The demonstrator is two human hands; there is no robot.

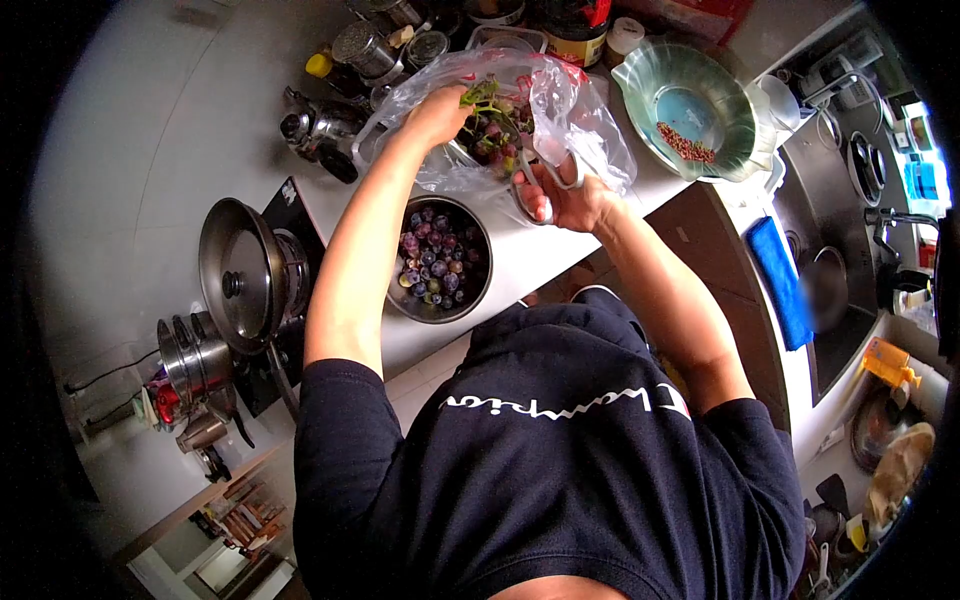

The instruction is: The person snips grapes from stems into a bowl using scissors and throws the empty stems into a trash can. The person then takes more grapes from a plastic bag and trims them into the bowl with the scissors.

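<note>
My left hand (438, 117) is closed on the green stem end of a bunch of grapes (492, 140), which hangs in or over a clear plastic bag (425, 85). In my right hand (568, 197) is a pair of scissors (572, 172) with pale handles, held just right of the grapes. My fingers partly cover the scissors, and whether the blades touch a stem I cannot tell. Close below my left hand stands a round metal bowl (485, 285) with several loose dark purple grapes (437, 258) in it.
A green-tinted scalloped bowl (640, 80) with small reddish-brown bits stands at the right. Jars and bottles (365, 50) crowd the back. On the left, a lidded pan (232, 285) sits on the stove. Right of me are a blue cloth (778, 280) and a sink (800, 205).
</note>
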